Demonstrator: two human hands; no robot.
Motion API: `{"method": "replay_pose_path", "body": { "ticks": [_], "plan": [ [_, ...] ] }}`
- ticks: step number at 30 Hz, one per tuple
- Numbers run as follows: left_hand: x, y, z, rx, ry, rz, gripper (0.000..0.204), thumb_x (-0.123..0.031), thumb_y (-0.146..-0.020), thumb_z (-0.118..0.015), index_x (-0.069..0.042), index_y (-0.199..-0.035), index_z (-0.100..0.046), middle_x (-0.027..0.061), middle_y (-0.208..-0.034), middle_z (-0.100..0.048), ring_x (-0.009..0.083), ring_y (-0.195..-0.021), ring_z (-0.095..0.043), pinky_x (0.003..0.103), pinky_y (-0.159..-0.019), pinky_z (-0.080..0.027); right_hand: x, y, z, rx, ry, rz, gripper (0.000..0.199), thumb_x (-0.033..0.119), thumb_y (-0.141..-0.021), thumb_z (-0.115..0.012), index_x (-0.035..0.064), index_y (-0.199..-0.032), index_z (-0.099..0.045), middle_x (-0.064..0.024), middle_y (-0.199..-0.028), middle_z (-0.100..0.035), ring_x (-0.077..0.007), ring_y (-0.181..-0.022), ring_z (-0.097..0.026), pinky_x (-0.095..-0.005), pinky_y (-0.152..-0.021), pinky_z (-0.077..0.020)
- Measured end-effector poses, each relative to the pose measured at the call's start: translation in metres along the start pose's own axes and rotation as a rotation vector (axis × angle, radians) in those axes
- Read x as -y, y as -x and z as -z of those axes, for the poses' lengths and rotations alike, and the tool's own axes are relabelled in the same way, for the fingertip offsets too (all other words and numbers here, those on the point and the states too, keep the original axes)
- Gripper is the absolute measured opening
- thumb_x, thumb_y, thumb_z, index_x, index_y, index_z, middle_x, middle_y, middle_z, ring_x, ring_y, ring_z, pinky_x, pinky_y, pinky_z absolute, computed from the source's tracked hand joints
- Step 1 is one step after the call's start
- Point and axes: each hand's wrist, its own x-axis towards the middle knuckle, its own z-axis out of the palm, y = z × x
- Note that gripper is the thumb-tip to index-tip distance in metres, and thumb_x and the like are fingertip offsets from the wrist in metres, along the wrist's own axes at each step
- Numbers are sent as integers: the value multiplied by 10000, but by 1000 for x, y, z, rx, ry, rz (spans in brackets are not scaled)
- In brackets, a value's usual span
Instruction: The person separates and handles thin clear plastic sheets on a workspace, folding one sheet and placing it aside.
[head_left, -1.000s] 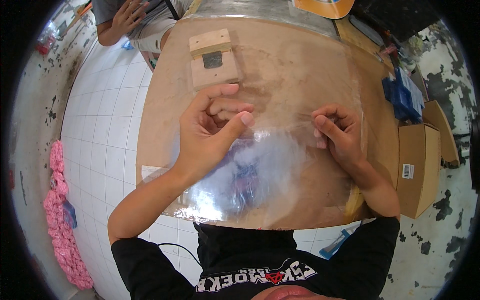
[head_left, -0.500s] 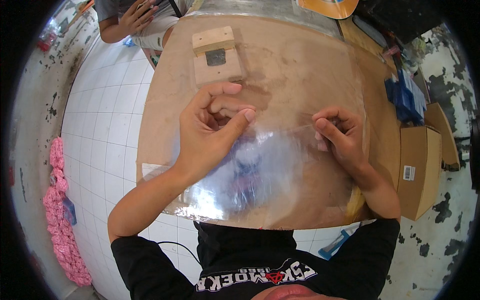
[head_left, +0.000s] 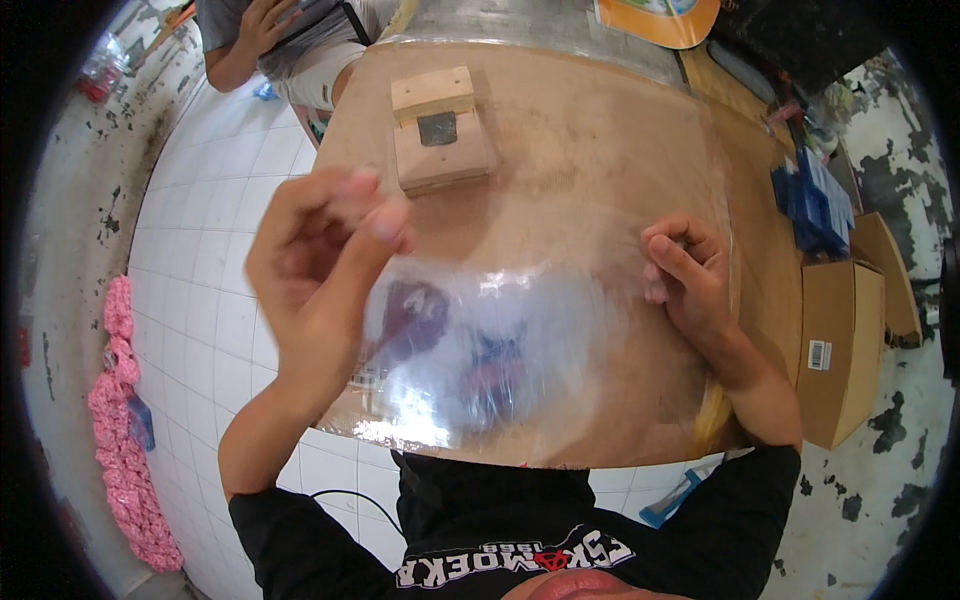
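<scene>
Fingers of the left hand (head_left: 320, 260) pinch together on the upper left edge of a clear plastic bag (head_left: 500, 350) and lift it off the wooden surface (head_left: 600, 150), while the right hand (head_left: 690, 280) curls its fingers closed on the bag's right edge. It looks thin, limp, very light and slick, with glare hiding its edges, so it is probably best held by firm pinches at the rim or corners.

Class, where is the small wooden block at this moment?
In the head view, the wooden block lies on the far left part of the round wooden table, beyond the raised left hand.
</scene>
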Motion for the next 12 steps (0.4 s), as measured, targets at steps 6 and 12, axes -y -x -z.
{"method": "replay_pose_path", "body": {
  "ticks": [6, 12],
  "plan": [
    [-18, 39, 84, -107, -68, -389, 127, -20, -924, -512, -6, -1037, -570, 51, -803, -511, 121, -646, -403, 248, -556, -332, 3, 2, 0, 5, -5, 4, 89, 93, -912, -632, 5, -924, -633, -35, -661, -591, -94, -514, -523, -232, -451, -416],
    [57, 58, 207, -849, -145, -253, 219, -98, -953, -535, -58, -1160, -591, 26, -792, -505, 120, -691, -371, 269, -598, -325, 4, -1, 0, 34, -17, 4, 90, 95, -912, -633, 7, -932, -634, -37, -664, -594, -94, -515, -526, -233, -451, -418]
  ]
}}
